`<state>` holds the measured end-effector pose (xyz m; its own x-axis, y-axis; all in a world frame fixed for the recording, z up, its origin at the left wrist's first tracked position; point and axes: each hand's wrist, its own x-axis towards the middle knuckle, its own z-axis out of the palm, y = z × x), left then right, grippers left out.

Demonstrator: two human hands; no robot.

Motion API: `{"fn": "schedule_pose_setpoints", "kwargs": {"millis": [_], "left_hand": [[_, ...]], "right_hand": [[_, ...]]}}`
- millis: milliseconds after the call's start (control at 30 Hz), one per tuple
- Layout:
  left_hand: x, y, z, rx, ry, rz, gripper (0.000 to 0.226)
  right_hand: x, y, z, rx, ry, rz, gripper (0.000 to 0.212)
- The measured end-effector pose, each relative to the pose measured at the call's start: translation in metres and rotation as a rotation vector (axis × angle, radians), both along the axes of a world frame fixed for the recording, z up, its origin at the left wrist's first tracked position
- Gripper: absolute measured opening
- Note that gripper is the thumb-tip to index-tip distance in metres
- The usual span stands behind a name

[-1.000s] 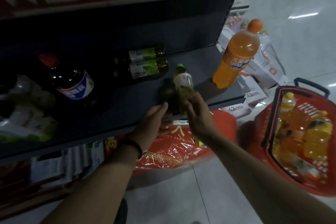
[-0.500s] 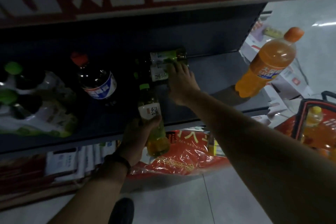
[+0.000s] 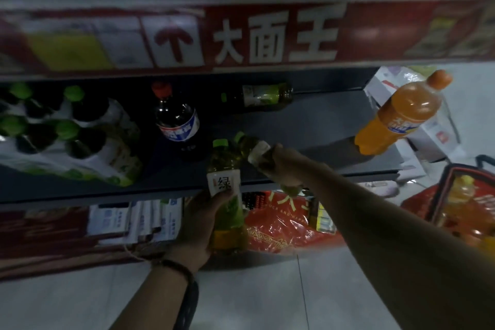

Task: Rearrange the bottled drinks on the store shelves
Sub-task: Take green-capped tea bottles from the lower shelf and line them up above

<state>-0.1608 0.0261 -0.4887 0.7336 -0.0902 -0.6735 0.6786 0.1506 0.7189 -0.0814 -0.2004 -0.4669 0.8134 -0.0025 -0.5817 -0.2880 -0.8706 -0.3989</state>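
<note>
My left hand (image 3: pixel 199 225) grips an upright green tea bottle (image 3: pixel 224 169) with a green cap and white label, in front of the dark shelf's (image 3: pixel 316 128) front edge. My right hand (image 3: pixel 281 166) holds a second green tea bottle (image 3: pixel 250 146), tilted with its cap pointing up-left, just above the shelf edge beside the first. A third green tea bottle (image 3: pixel 258 96) lies on its side at the back of the shelf. A cola bottle (image 3: pixel 176 118) with a red cap stands left of it. A large orange soda bottle (image 3: pixel 401 112) stands at the shelf's right end.
A shrink-wrapped pack of green-capped bottles (image 3: pixel 67 136) fills the shelf's left part. A red shopping basket (image 3: pixel 455 206) with orange drinks sits on the floor at right. Below the shelf are a red plastic package (image 3: pixel 278 225) and white boxes (image 3: pixel 139 220). A red banner (image 3: pixel 267 35) runs overhead.
My right hand has taken one of the lying green tea bottles from the back of the shelf and drawn it toward the front edge. My left hand still holds its bottle upright.
</note>
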Motion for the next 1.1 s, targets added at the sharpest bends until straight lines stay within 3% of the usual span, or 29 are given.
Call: {"fn": "schedule_pose_setpoints", "kwargs": {"millis": [67, 167, 233, 367, 467, 533, 633, 733, 867, 1100], "left_hand": [[-0.018, 0.007, 0.024, -0.029, 0.077, 0.035, 0.093], [-0.053, 0.021, 0.078, -0.098, 0.104, 0.036, 0.057], [-0.075, 0.032, 0.123, -0.096, 0.070, 0.065, 0.049], [-0.115, 0.060, 0.212, -0.045, 0.000, 0.065, 0.048], [-0.141, 0.095, 0.272, -0.049, -0.018, 0.103, 0.061], [-0.154, 0.123, 0.309, -0.028, -0.066, 0.120, 0.056], [-0.155, 0.172, 0.359, 0.013, -0.160, 0.126, 0.051], [-0.139, 0.218, 0.405, 0.073, -0.257, 0.181, 0.071], [-0.115, 0.284, 0.453, 0.084, -0.366, 0.257, 0.055], [-0.073, 0.418, 0.512, 0.200, -0.520, 0.339, 0.068]], "right_hand": [[-0.043, 0.004, 0.023, 0.240, 0.050, -0.106, 0.027], [-0.102, 0.012, 0.060, 0.508, 0.096, -0.335, 0.023], [-0.138, 0.026, 0.099, 0.716, 0.105, -0.499, 0.028], [-0.186, 0.069, 0.204, 0.918, 0.045, -0.548, 0.040], [-0.208, 0.101, 0.270, 0.963, 0.009, -0.489, 0.037], [-0.220, 0.124, 0.309, 0.961, 0.009, -0.450, 0.028], [-0.220, 0.164, 0.362, 0.939, 0.002, -0.357, 0.036], [-0.201, 0.212, 0.409, 0.959, -0.040, -0.274, 0.048], [-0.164, 0.290, 0.453, 0.977, -0.105, -0.153, 0.051], [-0.115, 0.427, 0.508, 0.948, -0.296, -0.008, 0.067]]}}
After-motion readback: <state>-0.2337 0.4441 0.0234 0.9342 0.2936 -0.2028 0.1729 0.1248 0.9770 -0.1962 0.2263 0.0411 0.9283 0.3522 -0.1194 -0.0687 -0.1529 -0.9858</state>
